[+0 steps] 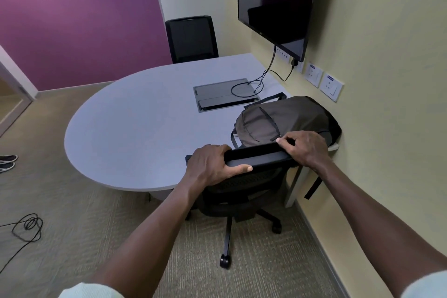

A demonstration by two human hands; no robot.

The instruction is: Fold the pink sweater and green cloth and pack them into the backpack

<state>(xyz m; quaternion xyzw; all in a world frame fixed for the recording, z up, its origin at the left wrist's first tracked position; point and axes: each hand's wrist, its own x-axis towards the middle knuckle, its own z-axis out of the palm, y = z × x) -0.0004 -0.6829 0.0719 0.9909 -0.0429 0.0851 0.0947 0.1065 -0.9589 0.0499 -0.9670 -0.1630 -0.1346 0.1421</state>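
- The left hand (212, 163) grips the top edge of a black office chair (244, 184). Its fingers curl over the top and its thumb presses on the near side.
- The right hand (303, 150) grips the same top edge, farther to the right. Its fingers are curled over the far side of the chair back.
- The grey backpack (285, 120) lies on the table (135, 128), just past the right hand and close to the wall. It looks zipped up.
- A backpack strap (313, 187) hangs down off the table edge, below the right wrist.
- Past the backpack, a grey cable box (217, 95) is set into the table, with a black cable (256, 82) looping into it.
- Another black chair (192, 38) stands at the far side of the table, well past both hands.
- A dark screen (278, 0) hangs on the wall above the backpack, with white wall sockets (323, 81) to the right of it.
- Far to the left of the left hand, a black cord (26, 227) lies coiled on the carpet, and a pair of shoes (7, 162) sits at the edge of the view.
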